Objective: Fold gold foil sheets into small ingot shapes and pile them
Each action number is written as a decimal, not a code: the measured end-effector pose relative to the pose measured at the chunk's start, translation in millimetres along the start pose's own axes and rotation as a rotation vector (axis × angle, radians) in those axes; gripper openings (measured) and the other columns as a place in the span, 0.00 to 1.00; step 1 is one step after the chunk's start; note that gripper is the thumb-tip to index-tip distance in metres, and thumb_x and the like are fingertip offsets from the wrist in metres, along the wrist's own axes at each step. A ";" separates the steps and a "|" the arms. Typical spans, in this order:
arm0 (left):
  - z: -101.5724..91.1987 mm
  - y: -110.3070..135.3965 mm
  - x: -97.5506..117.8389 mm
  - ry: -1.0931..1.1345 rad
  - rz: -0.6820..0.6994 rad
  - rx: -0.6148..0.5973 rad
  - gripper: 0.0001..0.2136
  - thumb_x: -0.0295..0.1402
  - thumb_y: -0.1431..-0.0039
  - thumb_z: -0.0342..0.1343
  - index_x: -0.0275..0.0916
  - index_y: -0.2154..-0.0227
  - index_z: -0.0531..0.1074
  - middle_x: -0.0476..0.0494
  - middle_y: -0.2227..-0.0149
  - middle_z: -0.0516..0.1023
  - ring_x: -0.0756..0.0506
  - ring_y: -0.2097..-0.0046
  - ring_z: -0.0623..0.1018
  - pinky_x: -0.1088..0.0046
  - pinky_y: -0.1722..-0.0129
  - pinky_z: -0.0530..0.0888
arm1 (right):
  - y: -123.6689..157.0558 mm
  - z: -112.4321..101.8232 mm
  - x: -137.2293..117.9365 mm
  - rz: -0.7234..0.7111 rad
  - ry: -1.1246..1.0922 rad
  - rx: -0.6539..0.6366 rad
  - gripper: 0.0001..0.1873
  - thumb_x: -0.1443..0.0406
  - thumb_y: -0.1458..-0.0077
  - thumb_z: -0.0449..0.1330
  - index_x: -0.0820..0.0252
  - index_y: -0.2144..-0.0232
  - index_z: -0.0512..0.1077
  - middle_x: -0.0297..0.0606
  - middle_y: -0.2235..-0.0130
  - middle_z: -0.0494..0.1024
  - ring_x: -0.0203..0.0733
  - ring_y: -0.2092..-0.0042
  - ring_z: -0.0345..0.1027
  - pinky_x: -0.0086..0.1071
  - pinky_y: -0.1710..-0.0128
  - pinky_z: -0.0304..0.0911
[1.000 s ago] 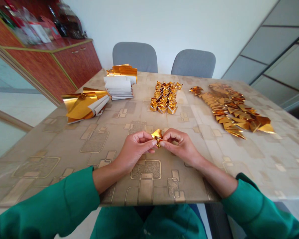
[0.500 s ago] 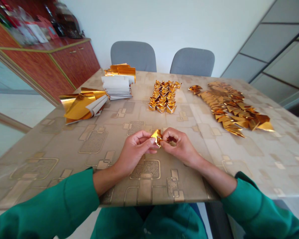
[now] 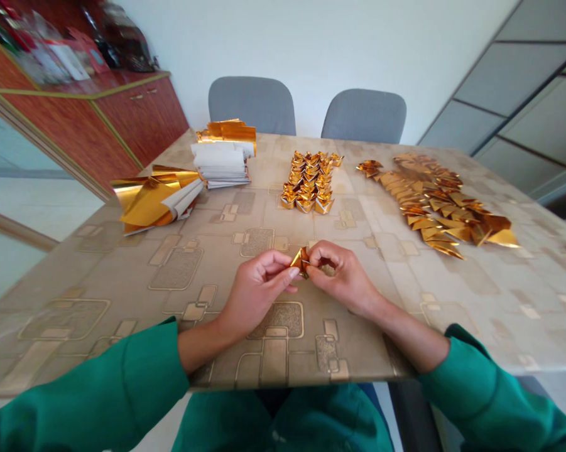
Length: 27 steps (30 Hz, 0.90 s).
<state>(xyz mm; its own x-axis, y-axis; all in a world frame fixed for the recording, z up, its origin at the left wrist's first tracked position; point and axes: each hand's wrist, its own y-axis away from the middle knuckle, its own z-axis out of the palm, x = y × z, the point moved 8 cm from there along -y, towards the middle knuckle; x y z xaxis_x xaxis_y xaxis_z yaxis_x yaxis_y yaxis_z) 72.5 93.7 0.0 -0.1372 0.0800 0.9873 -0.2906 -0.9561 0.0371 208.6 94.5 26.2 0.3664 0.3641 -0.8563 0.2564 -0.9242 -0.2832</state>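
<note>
A small folded piece of gold foil paper (image 3: 300, 259) is pinched between both hands above the near middle of the table. My left hand (image 3: 260, 281) grips its left side between thumb and fingers. On the other side, my right hand (image 3: 340, 274) is closed with thumb and forefinger on the paper's right edge. Part of the paper is hidden by the fingertips. Beyond the hands stand rows of finished-looking gold paper ingots (image 3: 307, 182), set close together.
On the patterned tablecloth (image 3: 179, 267), loose gold sheets (image 3: 153, 201) and a white-backed stack of folded paper (image 3: 221, 164) lie to the left. A spread pile of folded gold pieces (image 3: 433, 198) covers the right. Two grey chairs (image 3: 252, 105) stand behind the table.
The gold paper has turned slightly between my fingers and shows a narrower, more upright fold. My left thumb has shifted a little to the right and down along it.
</note>
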 end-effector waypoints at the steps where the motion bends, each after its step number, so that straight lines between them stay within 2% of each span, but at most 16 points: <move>1: 0.5 0.2 0.7 -0.019 0.015 -0.002 0.10 0.36 0.48 0.65 0.35 0.70 0.74 0.50 0.71 0.78 0.52 0.70 0.77 0.77 0.70 0.80 | 0.1 -0.1 -0.6 -0.019 0.018 0.000 0.09 0.69 0.48 0.58 0.58 0.77 0.63 0.32 0.73 0.70 0.36 0.69 0.63 0.31 0.68 0.58; 4: 0.5 -0.7 -0.1 -0.051 0.028 -0.005 0.10 0.36 0.48 0.65 0.35 0.70 0.74 0.50 0.71 0.78 0.52 0.69 0.77 0.77 0.70 0.79 | 0.5 -0.2 -2.2 -0.063 0.051 0.004 0.08 0.71 0.49 0.59 0.58 0.77 0.63 0.33 0.72 0.70 0.36 0.68 0.63 0.31 0.67 0.58; 8: -1.0 -3.4 -3.0 -0.056 0.004 -0.015 0.09 0.36 0.48 0.65 0.35 0.70 0.75 0.48 0.70 0.79 0.50 0.68 0.78 0.76 0.70 0.79 | 0.7 1.7 -1.8 -0.050 0.008 -0.014 0.09 0.68 0.45 0.60 0.58 0.76 0.64 0.34 0.71 0.71 0.36 0.69 0.63 0.30 0.68 0.58; 11: -2.0 -5.4 -6.5 -0.028 -0.057 -0.019 0.10 0.36 0.49 0.66 0.34 0.70 0.74 0.46 0.70 0.80 0.49 0.68 0.80 0.77 0.70 0.78 | 0.5 1.4 -2.4 -0.045 -0.024 -0.013 0.10 0.66 0.43 0.60 0.59 0.75 0.65 0.34 0.71 0.72 0.36 0.68 0.64 0.31 0.67 0.59; 17: 0.6 -4.8 -19.9 0.122 -0.236 -0.066 0.13 0.36 0.52 0.68 0.34 0.70 0.72 0.43 0.68 0.82 0.47 0.64 0.83 0.76 0.66 0.78 | 0.1 -0.9 -0.8 -0.065 0.012 -0.020 0.09 0.65 0.46 0.65 0.59 0.74 0.69 0.32 0.72 0.72 0.34 0.70 0.63 0.30 0.69 0.58; 21: 1.9 -2.7 -25.9 0.147 -0.276 -0.090 0.13 0.36 0.51 0.69 0.34 0.68 0.73 0.43 0.67 0.83 0.47 0.64 0.83 0.76 0.63 0.78 | 1.0 0.8 3.7 -0.058 0.029 -0.034 0.11 0.64 0.46 0.66 0.60 0.75 0.69 0.31 0.73 0.71 0.33 0.72 0.61 0.29 0.70 0.56; 25: 2.1 -2.8 -28.6 0.180 -0.296 -0.079 0.12 0.34 0.51 0.69 0.34 0.69 0.72 0.43 0.68 0.83 0.48 0.65 0.83 0.78 0.64 0.78 | 1.5 0.2 7.9 -0.017 -0.074 -0.040 0.11 0.61 0.45 0.66 0.60 0.75 0.69 0.31 0.73 0.71 0.33 0.72 0.61 0.29 0.71 0.55; 27: 2.5 -3.8 -28.6 0.233 -0.305 -0.067 0.12 0.34 0.51 0.68 0.34 0.69 0.71 0.43 0.67 0.83 0.47 0.64 0.83 0.78 0.63 0.78 | 1.2 1.4 8.3 0.012 -0.148 -0.092 0.10 0.60 0.43 0.63 0.59 0.71 0.71 0.33 0.71 0.73 0.34 0.70 0.63 0.30 0.69 0.57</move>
<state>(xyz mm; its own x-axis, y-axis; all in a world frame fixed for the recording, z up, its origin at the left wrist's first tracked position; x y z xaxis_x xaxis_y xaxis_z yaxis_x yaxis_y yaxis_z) 79.9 94.4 -28.0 -0.2444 0.4275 0.8703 -0.4113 -0.8585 0.3062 210.7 96.3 18.1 0.2363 0.3261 -0.9153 0.3365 -0.9112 -0.2378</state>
